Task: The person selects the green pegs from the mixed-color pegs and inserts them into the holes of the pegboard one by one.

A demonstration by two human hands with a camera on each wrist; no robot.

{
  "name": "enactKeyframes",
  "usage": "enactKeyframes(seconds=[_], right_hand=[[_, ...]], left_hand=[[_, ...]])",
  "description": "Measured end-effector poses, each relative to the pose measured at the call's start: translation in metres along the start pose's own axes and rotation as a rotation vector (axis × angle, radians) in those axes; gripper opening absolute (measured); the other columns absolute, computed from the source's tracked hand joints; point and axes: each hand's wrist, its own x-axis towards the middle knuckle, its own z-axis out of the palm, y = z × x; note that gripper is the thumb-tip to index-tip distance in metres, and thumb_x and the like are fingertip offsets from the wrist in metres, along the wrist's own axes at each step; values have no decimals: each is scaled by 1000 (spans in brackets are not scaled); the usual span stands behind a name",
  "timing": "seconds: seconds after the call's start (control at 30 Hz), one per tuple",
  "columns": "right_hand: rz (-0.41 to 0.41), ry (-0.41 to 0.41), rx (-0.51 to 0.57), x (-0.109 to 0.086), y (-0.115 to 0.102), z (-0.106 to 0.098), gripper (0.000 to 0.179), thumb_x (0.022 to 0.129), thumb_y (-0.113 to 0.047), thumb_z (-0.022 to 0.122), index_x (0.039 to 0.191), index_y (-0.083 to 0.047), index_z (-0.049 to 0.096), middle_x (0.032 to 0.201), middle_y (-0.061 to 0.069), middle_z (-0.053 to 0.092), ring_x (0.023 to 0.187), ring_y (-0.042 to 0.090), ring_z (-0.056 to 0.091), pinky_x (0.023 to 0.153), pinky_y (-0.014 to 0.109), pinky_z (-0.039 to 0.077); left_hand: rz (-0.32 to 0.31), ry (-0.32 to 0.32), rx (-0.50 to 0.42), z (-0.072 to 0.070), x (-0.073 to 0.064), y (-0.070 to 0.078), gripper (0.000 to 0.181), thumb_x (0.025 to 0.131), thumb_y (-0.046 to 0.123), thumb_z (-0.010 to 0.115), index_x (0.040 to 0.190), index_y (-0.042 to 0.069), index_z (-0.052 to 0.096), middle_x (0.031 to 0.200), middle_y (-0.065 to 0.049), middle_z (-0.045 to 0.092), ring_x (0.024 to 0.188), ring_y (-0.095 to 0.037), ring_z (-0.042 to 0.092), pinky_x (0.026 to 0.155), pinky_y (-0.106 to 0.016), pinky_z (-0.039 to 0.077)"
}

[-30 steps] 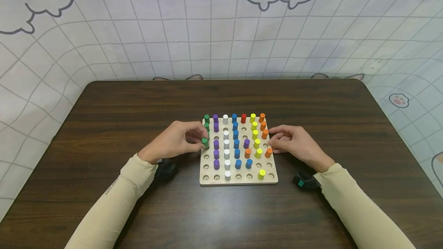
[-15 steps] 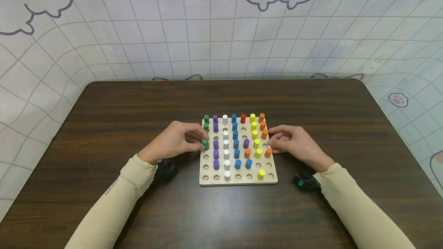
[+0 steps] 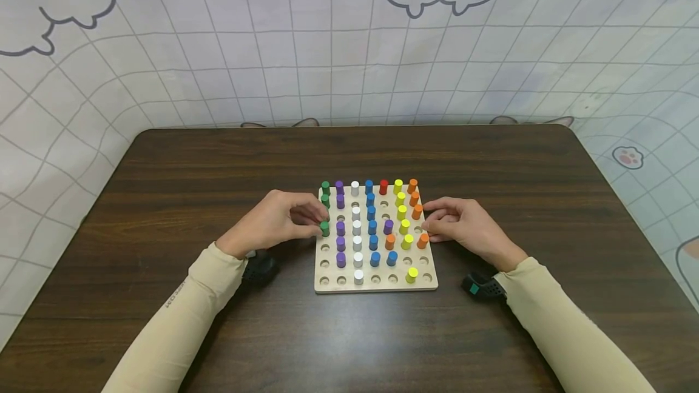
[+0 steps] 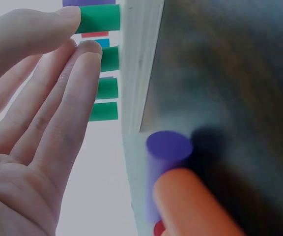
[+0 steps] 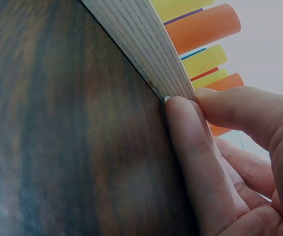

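A wooden pegboard [image 3: 377, 285] with rows of coloured pegs lies on the dark table. At its left edge, my left hand [image 3: 273, 220] has its thumb tip against the top of a green peg [image 3: 324, 229], which stands upright in a hole. In the left wrist view the index fingertip [image 4: 90, 48] is apart from that peg, beside another green peg [image 4: 110, 58]. My right hand [image 3: 464, 226] holds the board's right edge. The right wrist view has its thumb [image 5: 208, 96] at the upper edge and a finger against the side [image 5: 136, 49].
Purple, white, blue, yellow and orange pegs stand mostly in columns, with one red peg [image 3: 384, 187] at the back. Holes along the board's front are bare. In the left wrist view, a purple peg [image 4: 168, 145] and an orange peg [image 4: 190, 201] are off the board.
The green peg at my left hand has sunk slightly into its hole and straightened. My left fingers have eased off it. My right hand has stayed on the board's edge.
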Motion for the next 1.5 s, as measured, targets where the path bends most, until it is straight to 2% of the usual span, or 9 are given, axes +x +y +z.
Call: enactKeyframes(seconds=[0.3, 0.53, 0.8, 1.0, 1.5], right_hand=[[19, 4, 0, 1, 1, 3, 53, 95, -28, 76, 141, -7, 58, 112, 11, 76, 92, 13, 77, 82, 28, 64], [12, -2, -7, 3, 2, 4, 54, 95, -29, 76, 141, -7, 58, 112, 10, 77, 93, 12, 76, 83, 28, 64], [20, 6, -39, 1, 0, 3, 53, 96, -28, 75, 141, -6, 58, 112, 10, 77, 92, 12, 76, 83, 27, 64], [25, 3, -37, 0, -1, 3, 55, 95, -29, 76, 141, -6, 58, 112, 10, 77, 93, 12, 76, 84, 27, 64], [20, 8, -42, -2, -4, 1, 56, 95, -31, 77, 141, -7, 58, 112, 10, 77, 92, 13, 76, 83, 27, 64]], left_hand=[[22, 62, 10, -13, -8, -3, 24, 87, 11, 83, 108, 16, 74, 102, 3, 78, 94, -10, 73, 91, -33, 63], [34, 130, 9, -30, -19, -8, 22, 88, 13, 83, 108, 17, 74, 104, 2, 78, 94, -9, 73, 89, -26, 62], [-62, 151, 22, -48, -35, -13, 21, 91, 17, 80, 111, 19, 73, 108, 4, 76, 97, -9, 72, 89, -22, 60], [-74, 153, 94, -55, -46, -21, 23, 91, 16, 80, 113, 15, 74, 107, 5, 77, 97, -10, 72, 89, -19, 59], [-139, 145, 122, -67, -79, -41, 26, 90, 13, 81, 114, 14, 72, 109, -1, 77, 97, -12, 73, 87, -15, 57]])
